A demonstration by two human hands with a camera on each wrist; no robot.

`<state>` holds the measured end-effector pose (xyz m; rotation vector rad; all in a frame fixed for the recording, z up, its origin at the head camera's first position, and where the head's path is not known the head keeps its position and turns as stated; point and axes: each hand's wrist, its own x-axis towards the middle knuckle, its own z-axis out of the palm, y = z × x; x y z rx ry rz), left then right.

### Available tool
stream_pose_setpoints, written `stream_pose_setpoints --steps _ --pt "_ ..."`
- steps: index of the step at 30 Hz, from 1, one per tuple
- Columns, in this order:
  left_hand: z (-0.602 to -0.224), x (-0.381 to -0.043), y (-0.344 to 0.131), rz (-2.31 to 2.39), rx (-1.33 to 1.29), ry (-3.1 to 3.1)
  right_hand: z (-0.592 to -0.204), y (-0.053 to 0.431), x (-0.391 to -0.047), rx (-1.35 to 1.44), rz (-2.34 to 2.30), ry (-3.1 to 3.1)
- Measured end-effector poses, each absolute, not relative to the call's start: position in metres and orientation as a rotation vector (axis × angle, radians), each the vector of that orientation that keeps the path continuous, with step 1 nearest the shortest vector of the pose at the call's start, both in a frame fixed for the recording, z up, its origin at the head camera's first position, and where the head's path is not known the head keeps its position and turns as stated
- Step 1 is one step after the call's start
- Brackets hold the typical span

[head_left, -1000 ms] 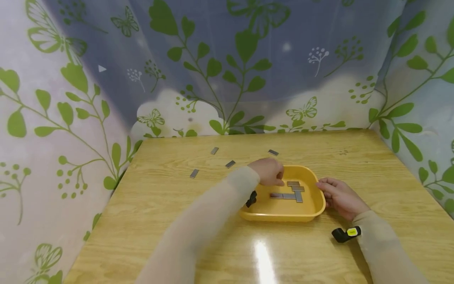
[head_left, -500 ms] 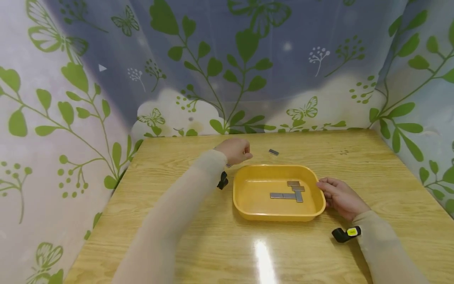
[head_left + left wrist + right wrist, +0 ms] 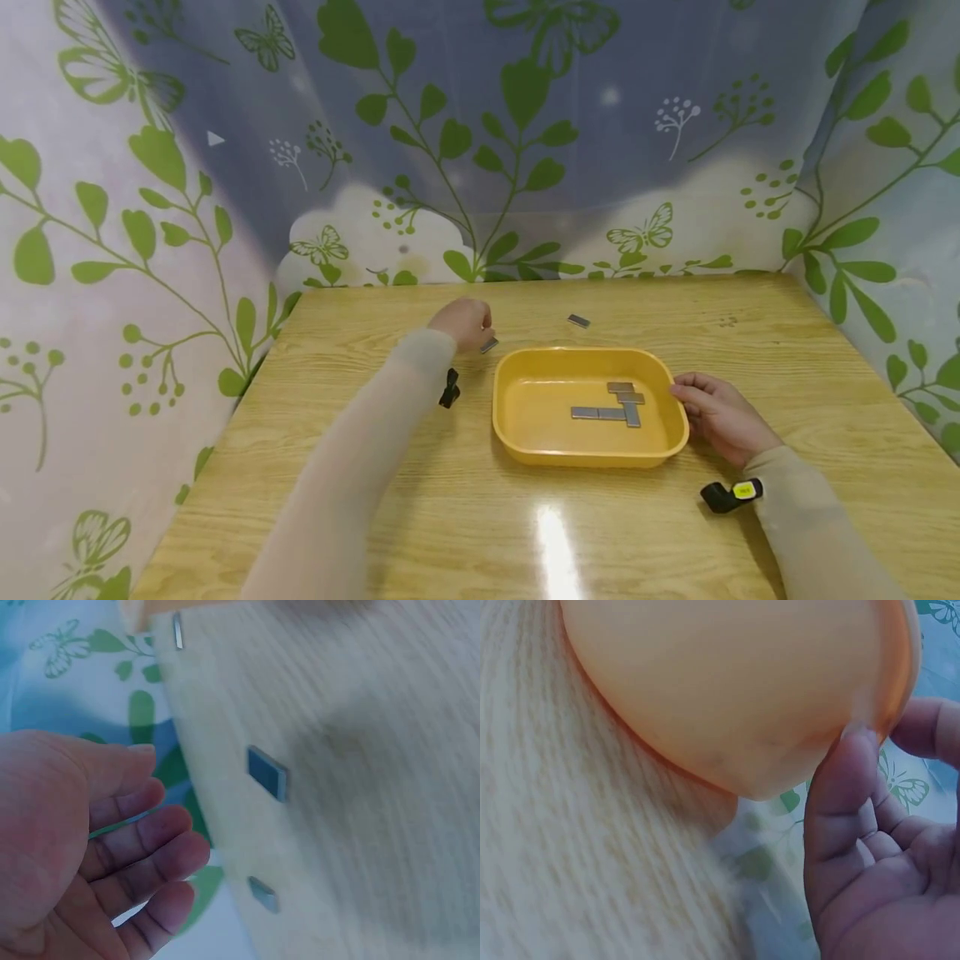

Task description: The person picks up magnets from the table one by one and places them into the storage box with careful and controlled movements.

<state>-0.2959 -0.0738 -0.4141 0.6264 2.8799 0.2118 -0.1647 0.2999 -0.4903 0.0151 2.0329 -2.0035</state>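
Observation:
My left hand is over the table left of the yellow tray. In the left wrist view its fingers are loosely bent, with nothing between them and the thumb. Just beyond its fingertips in the head view lies a small grey metal plate. The left wrist view shows one plate to the side of the fingers and another plate below it. At the tray's right end my right hand pinches the rim between thumb and fingers. Several flat grey plates lie joined inside the tray.
Another metal plate lies behind the tray on the wooden table. Patterned cloth hangs along the back and both sides of the table. My left hand and forearm cover part of the table's left side.
My left hand has come out of the tray and moved left over the loose plates, covering two of them in the head view. The right hand and the tray have stayed put.

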Motion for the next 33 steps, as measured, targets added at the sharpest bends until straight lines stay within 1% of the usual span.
stream_pose_setpoints --steps 9,15,22,33 --pt "-0.451 -0.311 -0.087 0.277 0.508 2.895 -0.493 0.301 -0.165 -0.042 -2.103 1.913" --pt "-0.468 -0.313 -0.087 0.315 0.457 2.935 -0.493 0.301 -0.165 -0.059 -2.112 1.905" --pt "-0.477 -0.308 -0.082 0.395 0.428 2.947 -0.493 0.302 -0.166 -0.079 -2.097 1.917" --pt "-0.485 -0.305 -0.077 0.323 0.505 2.986 -0.493 0.301 -0.164 -0.076 -2.083 1.932"
